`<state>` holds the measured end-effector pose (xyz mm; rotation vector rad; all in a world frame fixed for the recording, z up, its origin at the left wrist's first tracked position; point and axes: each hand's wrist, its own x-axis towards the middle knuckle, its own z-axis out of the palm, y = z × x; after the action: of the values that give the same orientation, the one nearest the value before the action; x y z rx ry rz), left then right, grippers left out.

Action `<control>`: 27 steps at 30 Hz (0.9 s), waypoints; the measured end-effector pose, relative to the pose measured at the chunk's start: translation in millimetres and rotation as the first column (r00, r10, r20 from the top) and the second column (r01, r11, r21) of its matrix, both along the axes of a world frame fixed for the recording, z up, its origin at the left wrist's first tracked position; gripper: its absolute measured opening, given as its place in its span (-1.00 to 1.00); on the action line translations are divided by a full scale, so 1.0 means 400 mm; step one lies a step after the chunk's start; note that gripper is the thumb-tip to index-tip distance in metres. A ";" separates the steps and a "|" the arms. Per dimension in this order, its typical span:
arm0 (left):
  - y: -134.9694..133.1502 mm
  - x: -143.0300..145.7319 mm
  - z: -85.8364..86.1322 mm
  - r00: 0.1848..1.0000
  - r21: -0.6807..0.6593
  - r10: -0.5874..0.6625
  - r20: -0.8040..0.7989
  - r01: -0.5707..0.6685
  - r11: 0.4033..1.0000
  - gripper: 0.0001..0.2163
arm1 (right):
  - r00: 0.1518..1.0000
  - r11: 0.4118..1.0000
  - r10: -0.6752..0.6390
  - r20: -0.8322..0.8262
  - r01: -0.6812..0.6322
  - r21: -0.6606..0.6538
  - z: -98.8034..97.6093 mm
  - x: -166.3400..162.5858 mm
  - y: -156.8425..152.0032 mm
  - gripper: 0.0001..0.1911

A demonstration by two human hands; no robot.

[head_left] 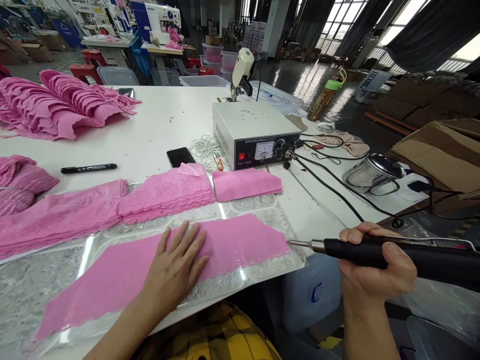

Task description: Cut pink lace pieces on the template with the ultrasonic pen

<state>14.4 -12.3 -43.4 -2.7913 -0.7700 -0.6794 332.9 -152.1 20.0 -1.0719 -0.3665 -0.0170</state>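
A long pink fabric piece point(240, 242) lies flat on a clear-covered, stone-patterned mat point(266, 270). My left hand point(178, 265) rests palm down on its middle, fingers stretched and slightly spread. In my right hand point(378, 265) is a black-handled ultrasonic cutting tool point(360, 251), fingers wrapped around the grip. Its thin metal tip meets or nearly meets the right end of the fabric; exact contact is too small to tell. Just beyond lie a stack of pink lace-patterned pieces point(168, 195) and a smaller stack of plain pink pieces point(247, 184).
A control box point(262, 127) with a lit red switch stands behind, cables running right. Near it are a phone point(180, 157), tangled thread point(206, 149) and a glass mug point(371, 175). A black marker point(89, 168) and pink garment piles point(56, 105) lie left.
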 end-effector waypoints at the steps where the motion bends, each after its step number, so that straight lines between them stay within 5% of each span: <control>1: 0.000 0.000 0.000 1.000 0.001 -0.001 0.001 0.001 1.000 -0.62 | 1.000 1.000 -0.001 0.001 0.001 -0.001 0.001 -0.002 0.000 -0.82; 17: -0.002 0.000 0.001 1.000 0.018 0.003 0.010 -0.003 1.000 -0.63 | 0.993 0.996 0.092 0.075 -0.091 -0.027 -0.031 0.019 -0.006 -0.84; 27: -0.011 0.004 0.009 0.999 -0.007 0.030 -0.014 -0.030 1.000 -0.64 | 0.994 0.996 0.086 0.061 -0.088 0.029 -0.018 -0.031 0.060 -0.81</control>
<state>16.1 -16.8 -39.8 -2.7821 -0.8114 -0.6527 320.5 -128.1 13.0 -1.0250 -0.4652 0.0233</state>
